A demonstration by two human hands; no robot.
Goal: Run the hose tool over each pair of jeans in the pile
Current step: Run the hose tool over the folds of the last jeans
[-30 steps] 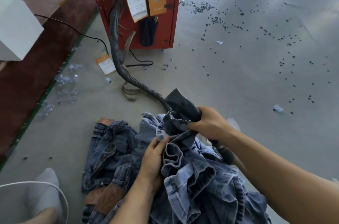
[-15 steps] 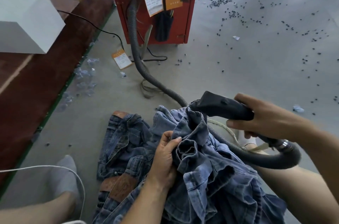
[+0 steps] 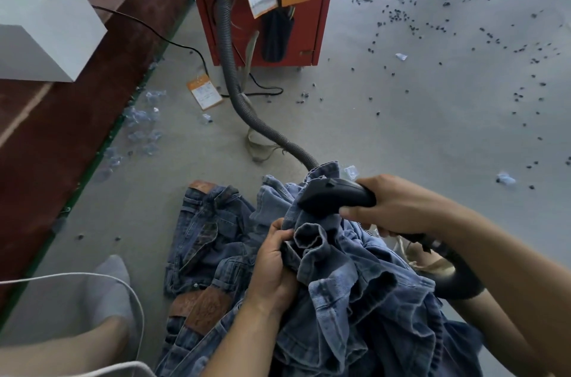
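Here, a bunched fold of the light-blue jeans (image 3: pixel 346 277) is gripped in the left hand (image 3: pixel 273 271), the fingers curled round the cloth so that a gathered tube of denim is raised and presented upward. The black nozzle (image 3: pixel 335 198) of the hose tool is held in the right hand (image 3: pixel 398 206), the fingers wrapped about its handle, and its mouth is laid against the lifted denim just beyond the left hand. The cloth is probably held up this way so that it is kept taut under the nozzle and not drawn into it.

The ribbed grey hose (image 3: pixel 230 67) is led from the red machine (image 3: pixel 262 6) at the far side, across the floor (image 3: pixel 401 129), behind the jeans; a loop of it shows under the right forearm. A darker pair of jeans (image 3: pixel 207 237) with a brown leather patch is left flat on the floor at the near left, seemingly set apart from the pair in hand. Whether it has been treated cannot be told. Small dark scraps are scattered over the floor at the far right.
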